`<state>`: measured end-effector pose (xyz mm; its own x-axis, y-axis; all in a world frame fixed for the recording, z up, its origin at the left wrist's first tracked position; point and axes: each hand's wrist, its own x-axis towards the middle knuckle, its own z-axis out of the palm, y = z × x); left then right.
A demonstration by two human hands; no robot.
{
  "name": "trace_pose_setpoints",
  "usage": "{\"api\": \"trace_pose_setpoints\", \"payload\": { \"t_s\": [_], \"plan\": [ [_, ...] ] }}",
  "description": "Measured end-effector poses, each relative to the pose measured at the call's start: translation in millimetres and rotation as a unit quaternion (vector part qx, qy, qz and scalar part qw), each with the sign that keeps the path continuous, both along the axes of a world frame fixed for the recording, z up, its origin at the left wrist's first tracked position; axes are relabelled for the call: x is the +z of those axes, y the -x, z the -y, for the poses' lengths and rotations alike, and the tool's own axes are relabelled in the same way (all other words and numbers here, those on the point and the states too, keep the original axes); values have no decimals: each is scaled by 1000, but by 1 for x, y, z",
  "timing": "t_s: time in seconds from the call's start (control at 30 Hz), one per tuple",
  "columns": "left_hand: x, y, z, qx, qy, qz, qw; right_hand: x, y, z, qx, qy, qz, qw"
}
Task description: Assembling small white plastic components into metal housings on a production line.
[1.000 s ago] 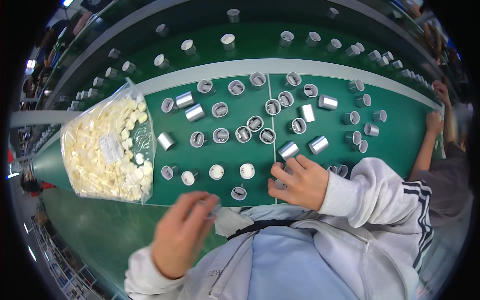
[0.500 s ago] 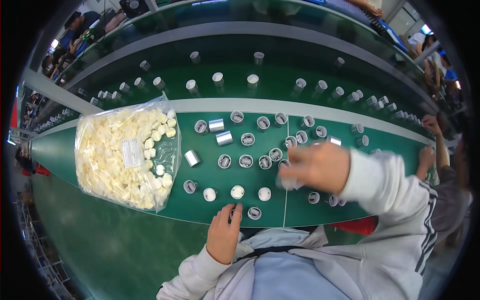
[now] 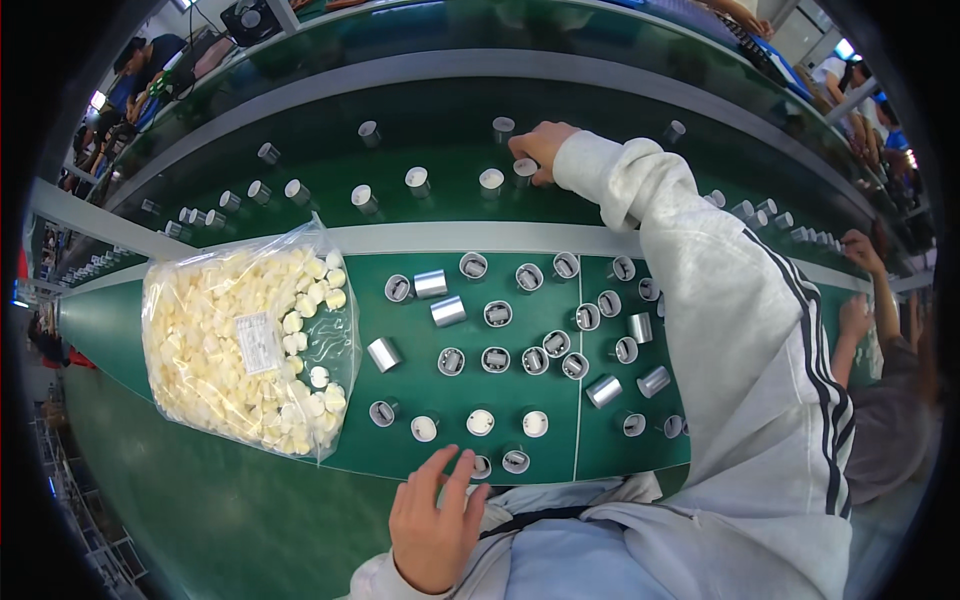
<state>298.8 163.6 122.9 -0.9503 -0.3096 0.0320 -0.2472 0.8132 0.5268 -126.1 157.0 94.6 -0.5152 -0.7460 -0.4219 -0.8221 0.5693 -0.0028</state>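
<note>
My right hand (image 3: 543,148) reaches over the far ledge. Its fingers are closed around a silver metal cup (image 3: 525,174) with a white top, which stands at the dark green conveyor surface. My left hand (image 3: 435,520) is open at the near table edge, fingers spread. Its fingertips are beside a small cup (image 3: 480,466) with a grey part inside, partly hidden. Just beyond it are three cups with white discs in them, such as this white-topped cup (image 3: 480,422). Several more cups with grey parts inside, like this cup (image 3: 495,360), stand on the green table.
A clear plastic bag (image 3: 250,340) of cream-white round pieces lies at the left. Silver cups (image 3: 417,180) stand in rows on the conveyor beyond the pale ledge (image 3: 440,240). A few cups (image 3: 447,311) lie on their sides. Another person's arm (image 3: 870,260) is at the right.
My right hand has moved from over the table to the conveyor beyond the ledge, with a cup at its fingers. My left hand has drawn back a little and spread. The whole view has shifted.
</note>
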Motion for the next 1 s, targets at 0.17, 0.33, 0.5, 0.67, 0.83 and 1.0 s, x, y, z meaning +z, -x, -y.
{"api": "trace_pose_setpoints", "payload": {
  "t_s": [0.17,0.33,0.5,0.67,0.83,1.0],
  "plan": [
    [-13,25,9,-35,22,-41,998,-17,9,-12,40,68,-55,995],
    [-12,39,9,-29,13,-12,999,39,-58,-58,147,289,-13,946],
    [-36,50,18,4,54,-25,998,23,-219,-138,179,275,81,941],
    [-49,60,11,-67,109,47,991,-20,-251,-155,205,269,66,939],
    [1,58,36,-95,-26,-55,994,27,-213,-144,199,278,74,937],
    [29,125,89,-66,25,-186,980,51,-42,-90,162,403,12,901]
  ]
}}
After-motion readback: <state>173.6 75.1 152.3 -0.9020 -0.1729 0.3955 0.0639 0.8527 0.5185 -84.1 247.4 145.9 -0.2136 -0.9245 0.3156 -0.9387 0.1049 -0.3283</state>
